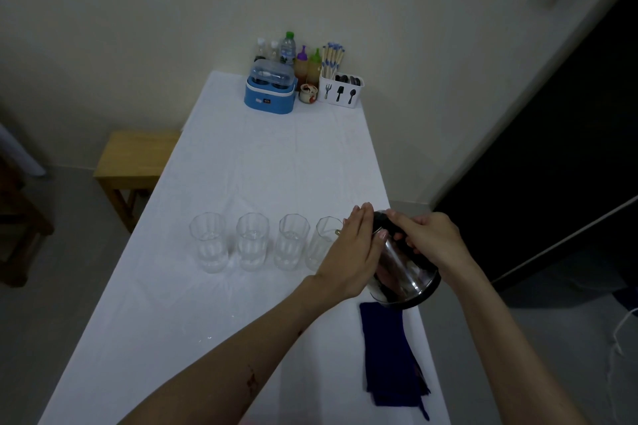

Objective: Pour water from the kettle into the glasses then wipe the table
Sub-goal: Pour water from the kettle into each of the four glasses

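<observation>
A steel kettle (402, 278) with a black top is tilted to the left, its spout at the rim of the rightmost glass (321, 245). My right hand (429, 240) grips the kettle's black handle. My left hand (352, 252) lies flat against the kettle's left side, fingers straight, partly hiding that glass. Several clear glasses stand in a row on the white table (241, 321); the three to the left (253, 241) hold some water. A dark blue cloth (390, 355) lies on the table below the kettle, near the right edge.
At the table's far end stand a blue appliance (271, 88), several bottles (288, 46), a small jar and a white cutlery holder (340, 91) with chopsticks. A wooden stool (134, 162) stands left of the table. The wall is close on the right.
</observation>
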Demonstrator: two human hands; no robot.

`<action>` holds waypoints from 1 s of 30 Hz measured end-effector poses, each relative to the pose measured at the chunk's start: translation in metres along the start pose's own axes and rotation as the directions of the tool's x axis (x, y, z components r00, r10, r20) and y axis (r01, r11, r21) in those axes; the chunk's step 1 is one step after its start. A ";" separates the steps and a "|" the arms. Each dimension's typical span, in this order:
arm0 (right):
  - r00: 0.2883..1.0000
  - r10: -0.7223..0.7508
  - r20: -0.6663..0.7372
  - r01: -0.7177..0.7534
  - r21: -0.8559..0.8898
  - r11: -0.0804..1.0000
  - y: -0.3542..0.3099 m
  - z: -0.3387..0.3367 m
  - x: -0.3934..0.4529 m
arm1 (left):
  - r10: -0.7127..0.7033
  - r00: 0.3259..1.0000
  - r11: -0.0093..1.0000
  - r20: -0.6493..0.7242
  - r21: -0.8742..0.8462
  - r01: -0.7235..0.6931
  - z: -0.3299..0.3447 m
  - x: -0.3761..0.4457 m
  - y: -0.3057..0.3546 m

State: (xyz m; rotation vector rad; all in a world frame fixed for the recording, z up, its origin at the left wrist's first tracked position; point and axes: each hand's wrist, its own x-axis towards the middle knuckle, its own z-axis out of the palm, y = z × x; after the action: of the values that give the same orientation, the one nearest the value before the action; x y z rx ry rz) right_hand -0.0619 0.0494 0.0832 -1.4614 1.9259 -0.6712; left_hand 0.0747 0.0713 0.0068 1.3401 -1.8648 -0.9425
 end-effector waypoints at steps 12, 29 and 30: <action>1.000 0.004 0.002 -0.004 -0.002 1.000 -0.003 -0.002 -0.002 | 0.001 1.000 1.000 -0.003 -0.011 -0.001 -0.002 -0.001 0.002; 1.000 0.005 -0.029 -0.003 0.068 0.998 0.009 0.003 -0.012 | 0.014 1.000 1.000 0.027 0.019 -0.015 0.002 -0.002 0.000; 0.999 0.017 -0.031 -0.015 0.091 0.996 0.012 0.003 -0.012 | 0.016 0.999 1.000 0.034 0.024 -0.017 0.003 -0.002 0.001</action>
State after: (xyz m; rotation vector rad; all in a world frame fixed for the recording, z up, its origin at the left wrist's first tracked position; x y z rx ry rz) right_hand -0.0650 0.0644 0.0747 -1.3857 1.9035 -0.7691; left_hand 0.0726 0.0739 0.0055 1.3293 -1.9156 -0.9424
